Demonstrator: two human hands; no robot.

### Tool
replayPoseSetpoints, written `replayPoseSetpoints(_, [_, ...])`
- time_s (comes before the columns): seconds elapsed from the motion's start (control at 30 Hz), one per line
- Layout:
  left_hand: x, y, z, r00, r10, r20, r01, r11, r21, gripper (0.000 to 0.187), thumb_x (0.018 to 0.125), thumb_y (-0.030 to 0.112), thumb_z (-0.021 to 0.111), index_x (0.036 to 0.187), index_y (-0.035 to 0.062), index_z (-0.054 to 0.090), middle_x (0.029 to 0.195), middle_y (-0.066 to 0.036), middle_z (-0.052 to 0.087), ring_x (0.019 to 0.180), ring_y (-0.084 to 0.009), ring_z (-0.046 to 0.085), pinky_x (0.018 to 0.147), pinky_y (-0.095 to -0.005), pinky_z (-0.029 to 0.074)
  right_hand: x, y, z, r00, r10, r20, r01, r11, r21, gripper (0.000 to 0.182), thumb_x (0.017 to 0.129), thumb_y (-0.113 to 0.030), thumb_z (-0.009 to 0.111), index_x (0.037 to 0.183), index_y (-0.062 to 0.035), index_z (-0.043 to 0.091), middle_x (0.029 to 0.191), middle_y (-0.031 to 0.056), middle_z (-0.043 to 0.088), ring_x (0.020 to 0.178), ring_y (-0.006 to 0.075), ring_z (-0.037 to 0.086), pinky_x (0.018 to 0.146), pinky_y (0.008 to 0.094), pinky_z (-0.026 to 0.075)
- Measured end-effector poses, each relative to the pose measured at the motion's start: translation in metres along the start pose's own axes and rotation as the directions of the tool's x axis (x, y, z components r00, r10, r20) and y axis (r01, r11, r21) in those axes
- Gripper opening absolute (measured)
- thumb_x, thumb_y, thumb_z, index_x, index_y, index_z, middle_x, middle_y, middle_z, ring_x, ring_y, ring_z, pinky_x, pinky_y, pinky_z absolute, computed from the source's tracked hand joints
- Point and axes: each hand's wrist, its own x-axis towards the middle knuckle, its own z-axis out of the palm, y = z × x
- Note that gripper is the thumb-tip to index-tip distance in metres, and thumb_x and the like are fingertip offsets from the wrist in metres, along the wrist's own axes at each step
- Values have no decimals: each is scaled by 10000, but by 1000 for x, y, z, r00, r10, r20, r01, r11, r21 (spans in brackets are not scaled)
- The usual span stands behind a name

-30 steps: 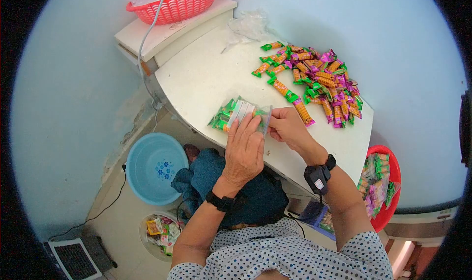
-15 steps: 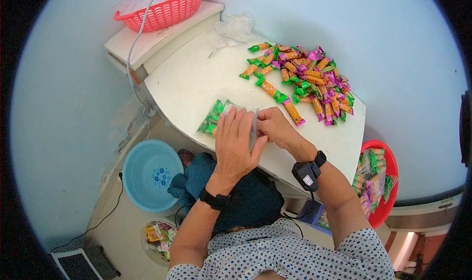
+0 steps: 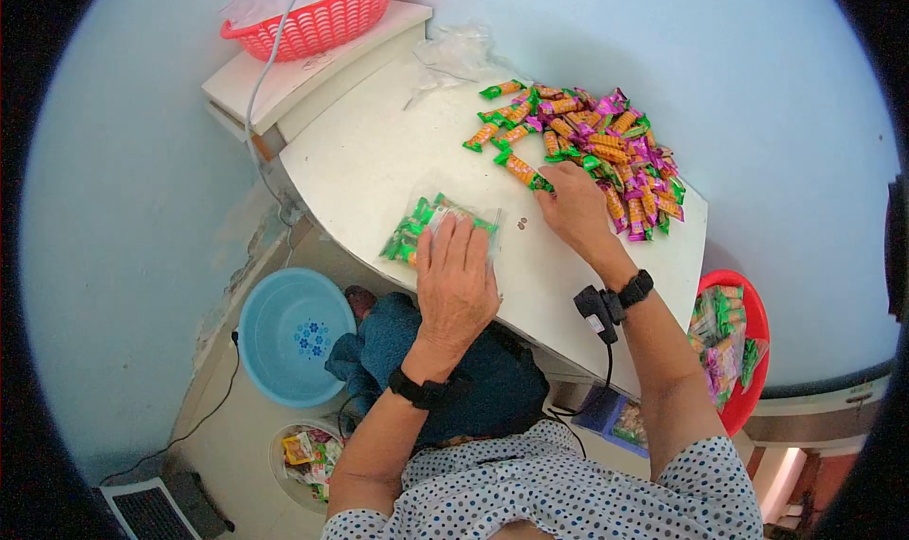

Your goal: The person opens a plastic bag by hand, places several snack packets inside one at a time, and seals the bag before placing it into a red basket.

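My left hand (image 3: 457, 279) lies over a clear plastic bag (image 3: 492, 229) of green-ended snack packets, fingers stretched out and resting on it. The bag lies flat near the table's front edge. At the near side of a heap of snack packets (image 3: 606, 147), my right hand (image 3: 579, 213) has its thumb and fingers closed at the green end of an orange snack packet (image 3: 519, 169). The hand hides whatever lies beneath its palm. The heaped packets have orange middles and green or purple ends.
Crumpled clear plastic (image 3: 464, 52) lies at the back of the white table (image 3: 369, 161). A red basket (image 3: 317, 28) stands on a raised ledge at the left. A red tub (image 3: 753, 351) of filled bags is at the right. Below are a blue basin (image 3: 294, 336) and a bin (image 3: 284, 455).
My right hand has left the bag and moved up and right to the packets, covering one that lay in front of the heap. My left hand has stayed on the bag.
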Motion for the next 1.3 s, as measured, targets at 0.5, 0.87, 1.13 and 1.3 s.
replayPoseSetpoints(0.5, [-3,-1,-6,999,8,-41,-9,1000,-13,240,811,92,689,1047,49,685,1204,-125,635,1213,-330,563,1081,-526,364,-4,10,-9,973,78,-217,-38,983,180,169,826,-188,683,883,-37,734,844,152,668,784,338,647,712,444,511])
replayPoseSetpoints(0.87, [-1,1,-4,990,-38,-132,34,999,-37,247,870,107,668,1109,54,699,1169,-123,669,1171,-316,595,1066,-512,381,-71,-5,-78,745,285,603,-666,363,652,145,853,-158,711,804,-22,716,612,-29,566,493,38,432,447,228,292])
replayPoseSetpoints(1.13, [-2,2,-7,992,-35,-119,32,999,-25,261,888,119,659,1139,63,702,1155,-125,675,1154,-315,607,1051,-508,395,-62,-27,-51,678,224,700,-734,162,660,134,871,-134,698,812,-13,701,620,-10,581,477,50,461,422,229,294])
replayPoseSetpoints(1.3, [-3,0,-7,995,-17,-99,16,1000,-18,317,888,106,654,1202,74,685,1197,-129,665,1181,-313,599,1050,-505,402,-60,-39,-42,671,216,709,-737,93,669,165,887,-163,705,840,-6,698,635,-9,592,461,49,452,416,232,291])
